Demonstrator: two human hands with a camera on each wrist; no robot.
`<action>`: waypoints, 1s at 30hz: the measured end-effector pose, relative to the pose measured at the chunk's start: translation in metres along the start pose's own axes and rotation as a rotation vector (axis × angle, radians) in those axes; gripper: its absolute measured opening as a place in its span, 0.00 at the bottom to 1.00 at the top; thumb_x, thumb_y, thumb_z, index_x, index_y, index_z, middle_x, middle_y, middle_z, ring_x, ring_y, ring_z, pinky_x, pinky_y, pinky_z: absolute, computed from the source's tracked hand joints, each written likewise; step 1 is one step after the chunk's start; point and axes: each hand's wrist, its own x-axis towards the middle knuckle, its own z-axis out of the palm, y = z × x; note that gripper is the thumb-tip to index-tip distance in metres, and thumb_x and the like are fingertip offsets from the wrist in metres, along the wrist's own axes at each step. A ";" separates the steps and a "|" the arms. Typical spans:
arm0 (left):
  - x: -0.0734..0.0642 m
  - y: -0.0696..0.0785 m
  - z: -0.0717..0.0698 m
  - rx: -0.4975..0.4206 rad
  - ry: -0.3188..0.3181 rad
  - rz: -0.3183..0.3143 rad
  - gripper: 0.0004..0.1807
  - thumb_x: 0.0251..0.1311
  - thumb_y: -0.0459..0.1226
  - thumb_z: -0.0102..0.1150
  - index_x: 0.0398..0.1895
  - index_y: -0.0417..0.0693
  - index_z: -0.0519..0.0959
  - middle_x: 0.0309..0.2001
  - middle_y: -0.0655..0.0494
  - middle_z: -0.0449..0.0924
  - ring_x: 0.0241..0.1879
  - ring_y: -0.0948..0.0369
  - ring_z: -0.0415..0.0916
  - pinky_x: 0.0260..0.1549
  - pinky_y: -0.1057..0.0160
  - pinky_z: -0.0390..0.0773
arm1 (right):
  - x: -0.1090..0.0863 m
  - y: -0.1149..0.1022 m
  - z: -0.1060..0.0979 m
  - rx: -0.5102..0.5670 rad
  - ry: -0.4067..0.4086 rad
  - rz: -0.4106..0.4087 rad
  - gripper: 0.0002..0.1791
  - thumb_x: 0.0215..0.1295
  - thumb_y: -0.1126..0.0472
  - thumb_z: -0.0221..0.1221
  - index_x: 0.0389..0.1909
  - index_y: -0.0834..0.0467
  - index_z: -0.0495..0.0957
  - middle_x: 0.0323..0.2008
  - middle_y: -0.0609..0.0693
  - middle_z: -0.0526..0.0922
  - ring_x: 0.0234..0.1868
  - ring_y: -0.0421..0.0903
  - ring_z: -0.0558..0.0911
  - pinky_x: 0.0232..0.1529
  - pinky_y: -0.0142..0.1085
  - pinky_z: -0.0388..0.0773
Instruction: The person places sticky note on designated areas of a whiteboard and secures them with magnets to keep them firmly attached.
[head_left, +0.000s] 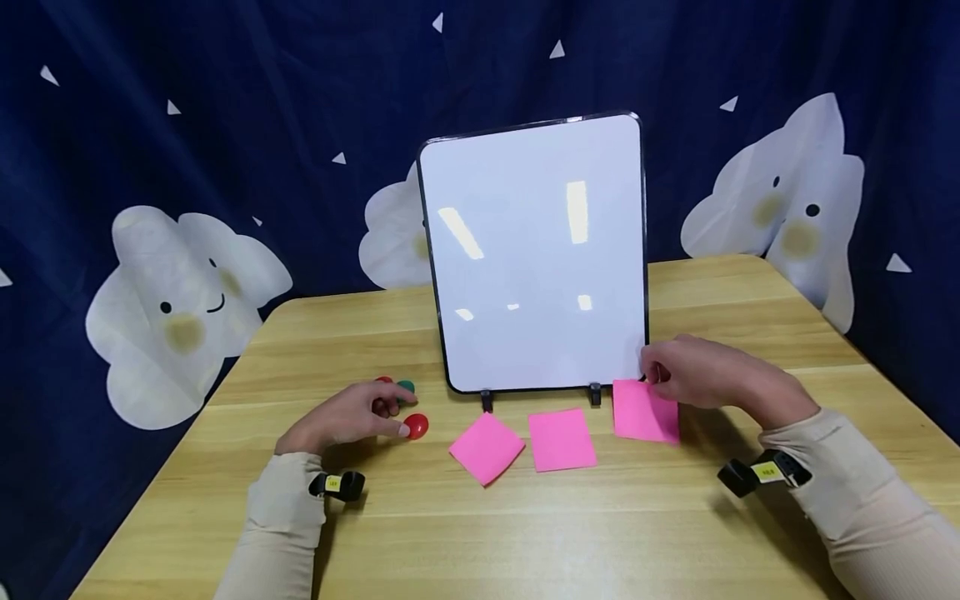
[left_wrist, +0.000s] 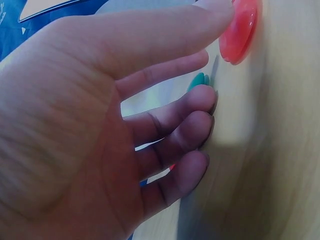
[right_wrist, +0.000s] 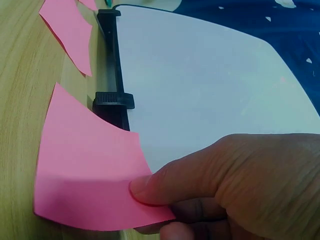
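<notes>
My right hand (head_left: 701, 371) pinches the upper right corner of a pink sticky note (head_left: 637, 414) between thumb and fingers, beside the whiteboard's lower right corner. In the right wrist view the held note (right_wrist: 85, 165) curves, with the thumb on its face. Over the table at the left, my left hand (head_left: 348, 414) has its fingers loosely bent. Its thumb tip is right at a round red magnet (head_left: 417, 426), and its index fingertip overlaps a green magnet (head_left: 406, 388). Another red magnet (head_left: 384, 379) shows just behind the fingers.
A whiteboard (head_left: 536, 267) in a black frame stands upright on small black feet (head_left: 595, 395). Two more pink sticky notes, a turned one (head_left: 487, 448) and a straighter one (head_left: 562, 440), lie in front of it. A dark blue curtain (head_left: 300, 100) hangs behind the wooden table (head_left: 480, 542).
</notes>
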 end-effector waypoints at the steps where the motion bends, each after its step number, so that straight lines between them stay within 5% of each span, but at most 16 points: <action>1: 0.000 0.000 0.000 -0.003 0.000 0.001 0.27 0.54 0.49 0.74 0.58 0.55 0.81 0.41 0.55 0.76 0.43 0.55 0.71 0.45 0.55 0.73 | 0.000 0.000 0.001 -0.004 0.009 -0.003 0.06 0.62 0.66 0.65 0.32 0.52 0.78 0.26 0.43 0.76 0.28 0.41 0.73 0.31 0.36 0.72; 30: 0.003 -0.001 0.004 -0.004 -0.038 0.065 0.22 0.57 0.45 0.72 0.55 0.52 0.83 0.37 0.54 0.75 0.39 0.55 0.70 0.37 0.58 0.72 | 0.001 0.005 0.002 0.062 0.097 -0.038 0.07 0.62 0.68 0.64 0.31 0.52 0.78 0.25 0.43 0.74 0.27 0.42 0.73 0.29 0.36 0.71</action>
